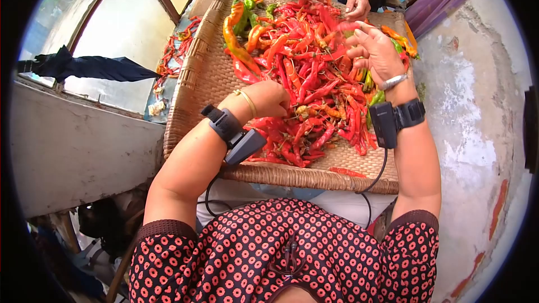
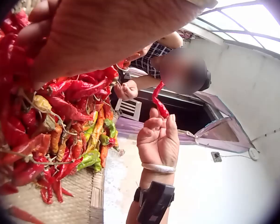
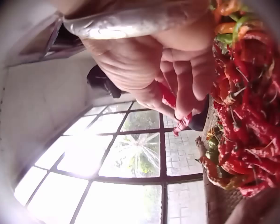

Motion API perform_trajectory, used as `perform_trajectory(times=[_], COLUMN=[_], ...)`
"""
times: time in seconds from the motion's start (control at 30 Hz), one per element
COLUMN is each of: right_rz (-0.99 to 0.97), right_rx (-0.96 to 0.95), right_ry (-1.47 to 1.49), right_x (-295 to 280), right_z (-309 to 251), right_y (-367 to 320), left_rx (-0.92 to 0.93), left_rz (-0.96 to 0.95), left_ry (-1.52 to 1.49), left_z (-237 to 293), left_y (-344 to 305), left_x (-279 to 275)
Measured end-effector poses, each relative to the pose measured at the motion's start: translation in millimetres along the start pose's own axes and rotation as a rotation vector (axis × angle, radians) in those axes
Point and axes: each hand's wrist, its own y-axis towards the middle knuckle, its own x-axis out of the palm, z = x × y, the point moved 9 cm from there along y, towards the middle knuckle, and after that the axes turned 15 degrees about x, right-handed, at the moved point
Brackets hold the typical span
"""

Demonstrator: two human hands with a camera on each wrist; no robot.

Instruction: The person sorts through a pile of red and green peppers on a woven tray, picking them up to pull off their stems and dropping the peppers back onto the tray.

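Observation:
A heap of chili peppers [image 1: 309,78], mostly red, lies in a shallow woven bamboo tray [image 1: 188,90]. My right hand [image 1: 379,56] is raised over the heap's right side and pinches one red chili pepper [image 2: 159,100] between thumb and fingers. In the right wrist view that pepper's tip [image 3: 182,126] pokes out past the fingers. Low over the left of the heap, my left hand [image 1: 269,99] reaches down among the peppers. Its fingertips are hidden in the head view, and whether they grip a pepper I cannot tell.
Across the tray, another person's hands [image 1: 359,1] work at the far edge of the heap. Orange and green peppers [image 1: 238,28] lie at the far left. A folded dark umbrella [image 1: 106,69] sticks out beside the window. More red peppers [image 1: 177,50] lie outside the tray's left rim.

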Motion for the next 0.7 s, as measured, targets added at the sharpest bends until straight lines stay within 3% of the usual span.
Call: perform_trajectory(times=[0.03,0.1,0.2,0.23,0.27,0.3,0.4,0.47,0.5,0.57,0.63,0.7], right_rz=[0.005,-0.023,-0.449,-0.555,-0.616,-0.622,-0.582,-0.497,-0.496,-0.391,-0.374,-0.380], right_rx=[0.008,0.088,0.099,0.019,0.056,-0.079,-0.207,-0.390,-0.393,-0.271,-0.344,-0.336], right_ry=[-0.005,-0.458,-0.801,-0.895,-0.908,-0.949,-1.048,-1.210,-1.199,-1.418,-1.377,-1.426], right_x=[-0.3,11.1,55.2,65.9,71.6,78.2,82.0,83.0,83.3,74.6,72.1,70.0], right_z=[4.1,23.8,71.6,85.9,100.4,104.6,114.6,113.1,111.2,117.0,113.3,114.8], right_y=[-1.6,-4.0,-32.7,-42.8,-49.3,-51.6,-51.6,-54.5,-56.8,-51.8,-54.3,-54.0], left_rx=[0.004,-0.023,-0.009,-0.006,-0.011,0.012,-0.004,-0.041,-0.046,-0.211,-0.181,-0.115], left_rz=[0.000,-0.006,0.020,0.048,0.041,0.104,0.212,0.274,0.266,0.296,0.305,0.494], left_ry=[-0.010,0.014,0.024,0.025,0.025,-0.029,-0.141,-0.250,-0.245,-0.653,-0.746,-0.946], left_z=[0.5,-2.5,7.1,8.5,5.9,4.9,3.5,-2.8,-1.6,-10.0,-15.3,-16.8], left_y=[-0.3,-0.1,1.0,1.0,1.5,2.4,-0.1,-4.7,-5.9,-13.2,-16.2,-18.6], left_x=[1.3,1.3,-6.1,-9.0,-7.7,-11.4,-22.4,-29.3,-33.2,-32.0,-33.7,-46.2])
